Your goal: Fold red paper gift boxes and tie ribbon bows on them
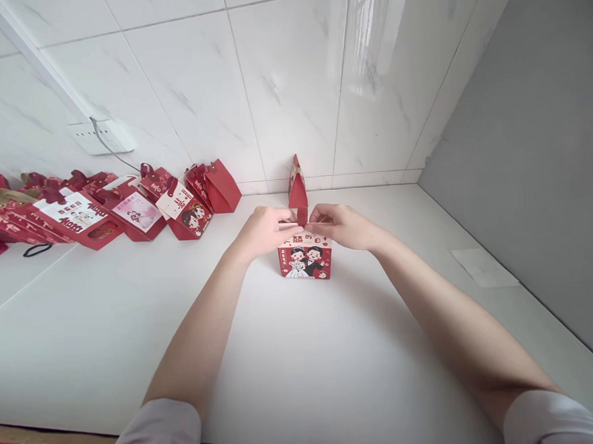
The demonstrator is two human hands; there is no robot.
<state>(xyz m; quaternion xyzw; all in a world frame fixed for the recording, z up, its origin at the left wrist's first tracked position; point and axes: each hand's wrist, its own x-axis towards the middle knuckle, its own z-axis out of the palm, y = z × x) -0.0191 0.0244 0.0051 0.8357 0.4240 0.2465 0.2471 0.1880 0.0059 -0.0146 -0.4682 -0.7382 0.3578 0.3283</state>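
Note:
A small red gift box with a cartoon bride and groom on its front stands on the white table. My left hand and my right hand both rest on its top. Their fingers pinch the red top flaps together in the middle. Just behind the box, a second red box stands upright near the wall.
A row of several finished red gift boxes lies toppled along the back left by the tiled wall. A white power socket with a cable sits on the wall above them. A grey panel bounds the table's right side.

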